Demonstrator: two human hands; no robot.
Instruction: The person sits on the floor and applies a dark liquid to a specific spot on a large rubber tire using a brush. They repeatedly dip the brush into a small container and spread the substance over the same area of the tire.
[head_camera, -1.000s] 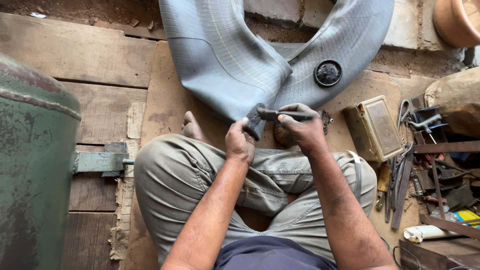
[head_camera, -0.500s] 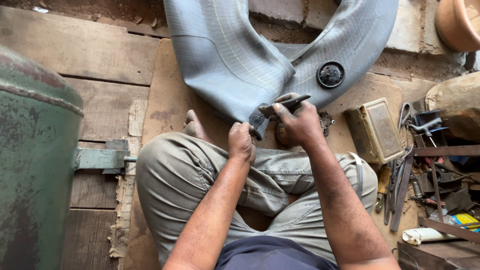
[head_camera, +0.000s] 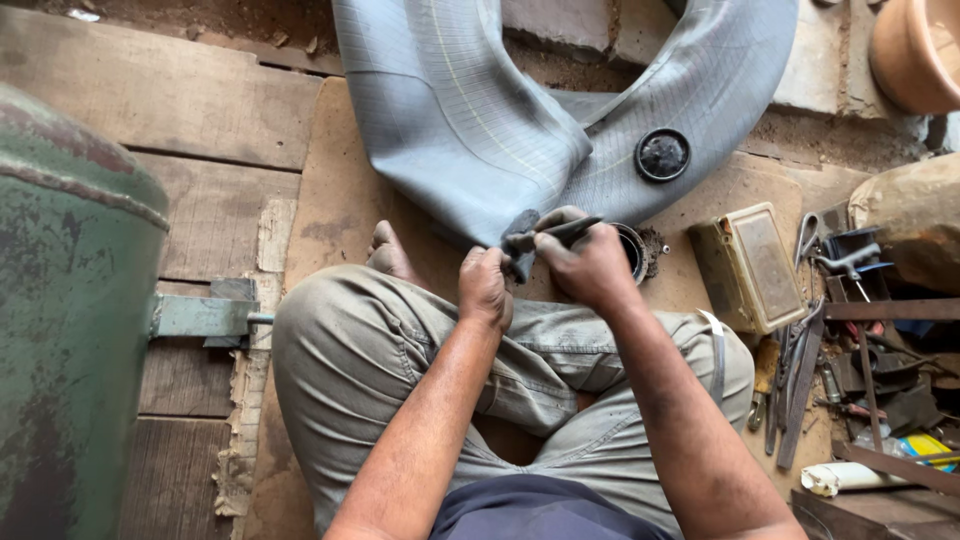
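In the head view, a person sits cross-legged on a wooden plank floor, knees spread in grey-beige trousers, a bare foot showing beside the left knee. A large grey rubber inner tube, flat and folded into a loop, lies on a brown board in front of the legs, and its nearest fold comes down to the hands. The left hand is closed in a fist on the lower edge of that fold, its grip pinching the rubber tight. The right hand sits just beside it, its grip shut around a thin dark metal tool that lies level, the tool's end resting on a small dark patch of the tube; what kind of tool it is cannot be told. A round black cap rests on the tube's right limb. A small round dark tin stands partly hidden behind the right hand. To the right lies a scuffed yellowish rectangular box, and beyond it a heap of metal hand tools. A green, rusted metal tank fills the left edge. A terracotta pot shows in the upper right corner.
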